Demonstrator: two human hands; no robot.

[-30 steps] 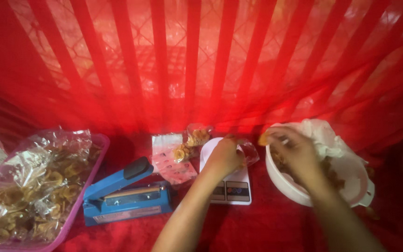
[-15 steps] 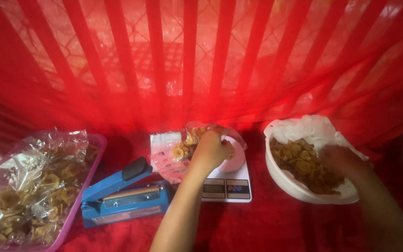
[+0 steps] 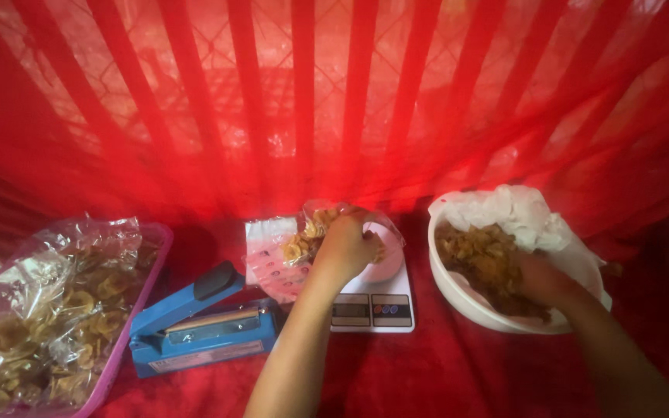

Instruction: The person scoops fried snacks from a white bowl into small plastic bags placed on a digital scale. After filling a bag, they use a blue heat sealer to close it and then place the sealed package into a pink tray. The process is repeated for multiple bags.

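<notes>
Head view: I saw my left hand [image 3: 344, 246] clamped on one chip bag [image 3: 320, 232] over one scale [image 3: 373, 298]; my right hand [image 3: 540, 280], at 3 o'clock, dug in one bowl [image 3: 466, 298], grip unclear.

**A small snack-packing stall**

This looks like a home or market packing spot for fried snacks. A red cloth covers the tabletop [image 3: 443, 371] and a red curtain [image 3: 303, 101] hangs behind it. On the cloth stand a digital scale [image 3: 373, 302], a blue heat sealer [image 3: 199, 329], a white bowl [image 3: 466, 298] of chips and a pink tray [image 3: 129, 340] of filled clear bags.
</notes>
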